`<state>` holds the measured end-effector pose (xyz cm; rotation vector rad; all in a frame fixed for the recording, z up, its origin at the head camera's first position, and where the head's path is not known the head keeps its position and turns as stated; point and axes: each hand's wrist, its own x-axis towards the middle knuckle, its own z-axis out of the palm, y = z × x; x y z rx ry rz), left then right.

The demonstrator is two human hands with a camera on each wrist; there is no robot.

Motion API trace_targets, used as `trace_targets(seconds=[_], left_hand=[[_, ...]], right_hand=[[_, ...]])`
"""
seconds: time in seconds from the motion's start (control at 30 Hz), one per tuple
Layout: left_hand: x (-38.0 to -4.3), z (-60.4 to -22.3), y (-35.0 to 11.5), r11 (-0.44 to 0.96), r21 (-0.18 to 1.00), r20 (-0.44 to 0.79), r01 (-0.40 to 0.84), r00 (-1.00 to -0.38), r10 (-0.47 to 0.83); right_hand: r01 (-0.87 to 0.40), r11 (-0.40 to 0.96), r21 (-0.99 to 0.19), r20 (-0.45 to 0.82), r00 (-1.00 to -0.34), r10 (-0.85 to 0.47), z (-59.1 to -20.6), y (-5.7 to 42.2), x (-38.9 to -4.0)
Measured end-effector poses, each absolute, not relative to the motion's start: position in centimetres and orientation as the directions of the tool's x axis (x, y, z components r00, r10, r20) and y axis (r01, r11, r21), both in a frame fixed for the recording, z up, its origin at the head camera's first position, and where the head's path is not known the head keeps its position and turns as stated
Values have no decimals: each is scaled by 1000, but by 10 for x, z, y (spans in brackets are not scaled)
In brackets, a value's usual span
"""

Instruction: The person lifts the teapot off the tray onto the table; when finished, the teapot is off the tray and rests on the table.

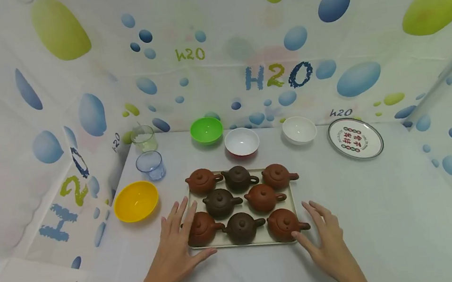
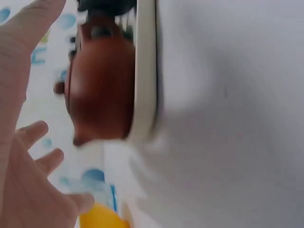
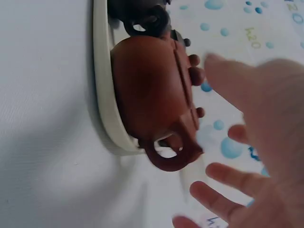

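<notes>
Several small clay teapots, some reddish brown and some dark brown, stand in rows on a cream rectangular tray (image 1: 256, 242). My left hand (image 1: 172, 250) is spread at the tray's left side, nearest the front-left reddish teapot (image 2: 102, 88); whether a fingertip touches it I cannot tell. At the right front corner hovers my right hand (image 1: 329, 246), fingers apart, its thumb near the front-right reddish teapot (image 3: 149, 88). Between those two sits a dark teapot (image 1: 242, 228). In the wrist views nothing lies within either hand's grasp.
Behind the tray stand a green bowl (image 1: 206, 131), a white bowl with a red outside (image 1: 242, 141) and a white bowl (image 1: 299, 130). A patterned plate (image 1: 356, 138) lies back right. A yellow bowl (image 1: 136, 202), a blue glass (image 1: 150, 165) and a greenish glass (image 1: 144, 138) are left.
</notes>
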<state>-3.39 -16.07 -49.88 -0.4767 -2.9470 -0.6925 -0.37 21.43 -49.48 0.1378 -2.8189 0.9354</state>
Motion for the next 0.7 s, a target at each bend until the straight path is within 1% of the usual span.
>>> trace_targets(seconds=[0.1, 0.17, 0.27, 0.37, 0.5, 0.6, 0.7], left_hand=[[-35, -504, -173, 806, 531, 93, 263, -963, 253], [-35, -507, -179, 792, 575, 34, 203, -974, 224], [-31, -515, -185, 799, 588, -47, 127, -981, 191], [-27, -525, -185, 830, 546, -93, 113, -976, 195], [-23, -532, -183, 846, 515, -95, 136, -972, 215], [-22, -531, -182, 843, 517, -68, 151, -974, 216], [-22, -530, -183, 836, 528, -68, 150, -974, 218]], right_hand=[[-93, 722, -686, 181, -983, 45, -501, 220, -10], [-25, 670, -742, 130, -986, 106, -506, 221, -13], [92, 597, -797, 27, -982, 187, -514, 219, -15], [171, 579, -797, -31, -969, 244, -520, 215, -16], [188, 600, -778, -27, -963, 267, -522, 211, -17], [176, 610, -773, -28, -969, 245, -521, 211, -18], [168, 603, -780, -44, -976, 215, -522, 211, -18]])
